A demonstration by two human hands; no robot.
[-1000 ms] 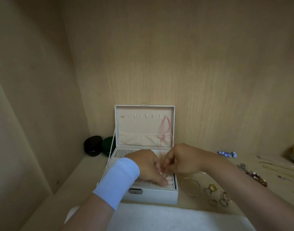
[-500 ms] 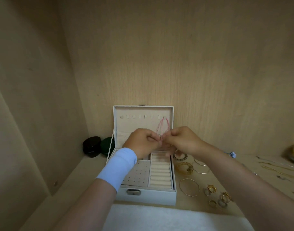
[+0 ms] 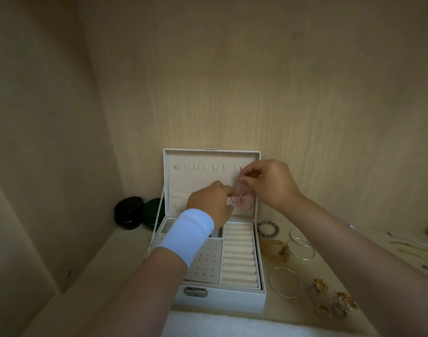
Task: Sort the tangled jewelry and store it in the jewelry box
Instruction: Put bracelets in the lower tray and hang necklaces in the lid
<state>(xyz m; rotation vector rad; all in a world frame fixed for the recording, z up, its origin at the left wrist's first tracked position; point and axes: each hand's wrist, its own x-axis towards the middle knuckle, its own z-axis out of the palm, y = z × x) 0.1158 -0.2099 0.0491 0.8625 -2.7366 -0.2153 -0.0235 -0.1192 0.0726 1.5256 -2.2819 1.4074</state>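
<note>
Watching the feed here: the pink cord necklace (image 3: 243,205) hangs in front of the padded inside of the jewelry box (image 3: 220,300) lid, at its right end. The right hand (image 3: 269,183) pinches the cord's top by the lid's rightmost hook, and the left hand (image 3: 210,205) (white wristband (image 3: 186,237) on that arm) pinches it lower down, above the box's tray. Right of the box lie beaded bracelets (image 3: 269,229), thin bangles (image 3: 284,282) and gold rings (image 3: 318,285). Behind the box's left side sit a black case (image 3: 128,211) and a green one (image 3: 152,210).
</note>
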